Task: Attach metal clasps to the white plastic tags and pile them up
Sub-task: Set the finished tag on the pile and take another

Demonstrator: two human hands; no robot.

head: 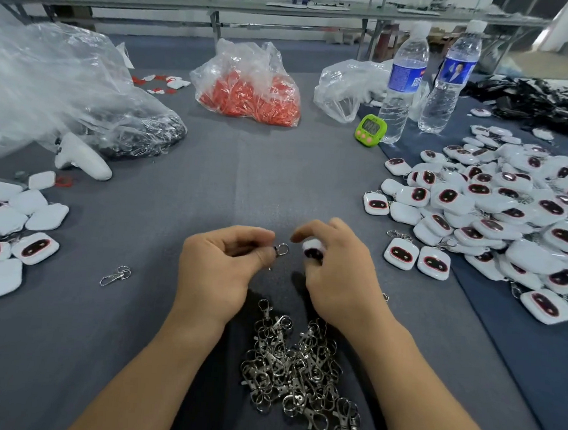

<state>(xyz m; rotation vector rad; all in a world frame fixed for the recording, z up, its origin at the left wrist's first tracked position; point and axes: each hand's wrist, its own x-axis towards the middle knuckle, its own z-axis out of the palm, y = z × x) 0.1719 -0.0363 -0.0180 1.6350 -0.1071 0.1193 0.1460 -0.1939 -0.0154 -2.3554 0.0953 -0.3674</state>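
Note:
My left hand [221, 264] pinches a metal clasp [280, 250] between thumb and fingers, its ring end pointing right. My right hand [335, 271] holds a white plastic tag [313, 249] with a dark oval face, close beside the clasp. A heap of loose metal clasps [296, 365] lies between my forearms near the table's front. A large pile of white tags with clasps [502, 215] spreads over the right side. A smaller group of white tags [9, 228] lies at the left edge.
A single clasp [116, 276] lies left of my hands. Further back: a clear bag of orange parts [250, 89], a big clear bag [51, 84], a white controller [83, 157], a green timer [370, 129], two water bottles [405, 82], black straps [542, 101].

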